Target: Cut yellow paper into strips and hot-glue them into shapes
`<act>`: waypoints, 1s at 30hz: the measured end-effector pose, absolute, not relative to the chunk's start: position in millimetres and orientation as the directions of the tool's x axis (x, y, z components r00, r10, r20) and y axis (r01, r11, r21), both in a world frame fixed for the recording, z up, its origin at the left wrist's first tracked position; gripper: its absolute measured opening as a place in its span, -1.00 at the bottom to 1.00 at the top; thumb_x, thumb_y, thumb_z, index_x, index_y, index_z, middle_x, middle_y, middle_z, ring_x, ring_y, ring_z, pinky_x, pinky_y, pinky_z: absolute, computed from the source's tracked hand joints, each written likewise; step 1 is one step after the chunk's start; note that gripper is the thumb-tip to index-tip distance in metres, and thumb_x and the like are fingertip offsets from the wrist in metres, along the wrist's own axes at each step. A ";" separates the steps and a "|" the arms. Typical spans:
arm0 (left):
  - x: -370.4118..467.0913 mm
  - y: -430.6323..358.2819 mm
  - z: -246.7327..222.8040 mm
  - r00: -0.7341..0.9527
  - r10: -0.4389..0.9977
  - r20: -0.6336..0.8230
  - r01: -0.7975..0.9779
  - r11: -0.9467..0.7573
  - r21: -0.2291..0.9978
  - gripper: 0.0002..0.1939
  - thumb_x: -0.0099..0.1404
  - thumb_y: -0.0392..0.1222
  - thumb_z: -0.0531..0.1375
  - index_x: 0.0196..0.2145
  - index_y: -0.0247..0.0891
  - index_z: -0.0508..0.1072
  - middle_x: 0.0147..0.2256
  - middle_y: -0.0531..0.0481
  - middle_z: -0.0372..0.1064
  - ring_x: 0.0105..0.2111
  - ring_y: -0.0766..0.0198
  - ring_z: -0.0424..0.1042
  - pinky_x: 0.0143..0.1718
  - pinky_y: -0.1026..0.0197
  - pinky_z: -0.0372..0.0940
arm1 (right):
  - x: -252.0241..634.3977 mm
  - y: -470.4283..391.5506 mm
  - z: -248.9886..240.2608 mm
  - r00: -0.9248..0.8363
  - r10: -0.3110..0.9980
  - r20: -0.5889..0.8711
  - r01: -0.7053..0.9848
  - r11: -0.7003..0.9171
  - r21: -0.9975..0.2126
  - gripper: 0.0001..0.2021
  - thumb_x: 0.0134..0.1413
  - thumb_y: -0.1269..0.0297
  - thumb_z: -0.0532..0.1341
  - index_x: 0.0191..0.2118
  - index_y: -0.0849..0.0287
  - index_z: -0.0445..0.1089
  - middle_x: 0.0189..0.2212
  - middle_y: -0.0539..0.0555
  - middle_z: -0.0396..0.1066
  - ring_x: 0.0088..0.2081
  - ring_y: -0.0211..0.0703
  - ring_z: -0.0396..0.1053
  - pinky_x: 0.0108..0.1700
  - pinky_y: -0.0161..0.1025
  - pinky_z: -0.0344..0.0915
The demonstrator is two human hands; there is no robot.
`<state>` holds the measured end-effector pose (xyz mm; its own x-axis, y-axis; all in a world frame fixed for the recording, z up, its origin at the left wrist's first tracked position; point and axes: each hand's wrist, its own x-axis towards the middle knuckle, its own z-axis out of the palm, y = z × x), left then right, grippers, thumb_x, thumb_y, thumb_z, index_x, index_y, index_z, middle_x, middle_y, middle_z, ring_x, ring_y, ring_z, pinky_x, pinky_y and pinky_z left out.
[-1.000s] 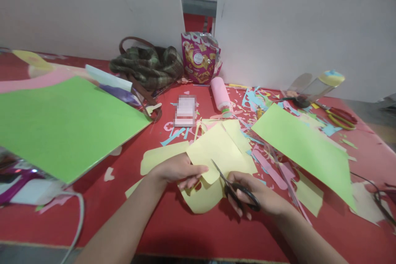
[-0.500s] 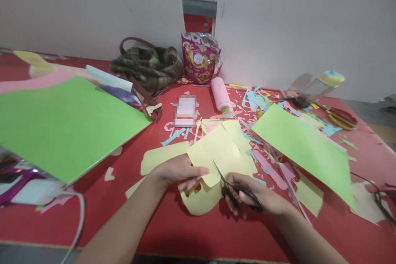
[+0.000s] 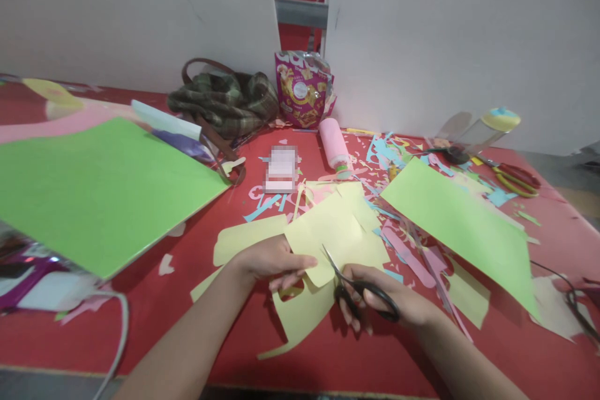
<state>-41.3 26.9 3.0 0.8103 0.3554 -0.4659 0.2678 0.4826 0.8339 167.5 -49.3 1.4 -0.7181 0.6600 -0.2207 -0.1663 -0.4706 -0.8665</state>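
My left hand [image 3: 276,262] pinches a sheet of pale yellow paper [image 3: 323,225] between thumb and fingers near its lower left edge. Black-handled scissors [image 3: 382,303] are in my right hand [image 3: 375,290], fingers through the loops, their blades lying across the yellow paper and pointing up and left. Below both hands hangs a cut yellow piece [image 3: 304,312] with a hole near its top and a thin strip curling off its lower end. More yellow paper [image 3: 248,239] lies flat on the red table beside my left hand.
Green sheets stand at left [image 3: 103,200] and right [image 3: 464,225]. Behind are a pink bottle [image 3: 334,144], a snack bag [image 3: 302,87], a plaid bag [image 3: 225,100] and a blurred-out object [image 3: 281,169]. Coloured scraps [image 3: 384,150], red-handled scissors [image 3: 515,178] and a clear bottle [image 3: 485,131] lie right.
The lower yellow piece has changed shape: its rounded bottom is now slanted, with a narrow strip trailing down to the left. Both hands and the scissors stay almost in place.
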 end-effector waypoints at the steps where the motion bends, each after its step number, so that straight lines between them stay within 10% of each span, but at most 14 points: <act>1: -41.2 26.8 2.9 0.811 0.355 -0.465 0.266 0.484 0.833 -0.63 0.03 -0.05 0.11 -0.77 -0.33 0.18 -0.91 0.16 0.11 -0.93 0.52 0.00 -0.85 0.42 -0.01 | 167.4 -49.3 1.1 -0.717 0.662 -0.219 -0.169 -0.470 -0.866 -0.66 -0.09 0.01 0.08 -0.41 0.23 0.09 -0.51 0.03 0.25 -0.52 -0.32 0.27 -0.58 -0.42 0.14; 30: -43.3 30.4 -1.7 0.824 0.396 -0.406 0.215 0.445 0.869 -0.63 0.10 -0.14 0.07 -0.77 -0.36 0.21 -0.89 0.15 0.14 -0.92 0.55 0.00 -0.88 0.46 -0.04 | 165.8 -50.0 -4.6 -0.644 0.698 -0.314 -0.092 -0.477 -0.874 -0.65 -0.13 0.02 0.13 -0.38 0.20 0.05 -0.61 -0.05 0.24 -0.63 -0.39 0.24 -0.69 -0.49 0.12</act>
<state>-43.3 30.4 -1.7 0.8238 0.3955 -0.4060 0.2147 0.4452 0.8693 165.8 -50.0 -4.6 -0.6441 0.6978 -0.3135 -0.0915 -0.4772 -0.8740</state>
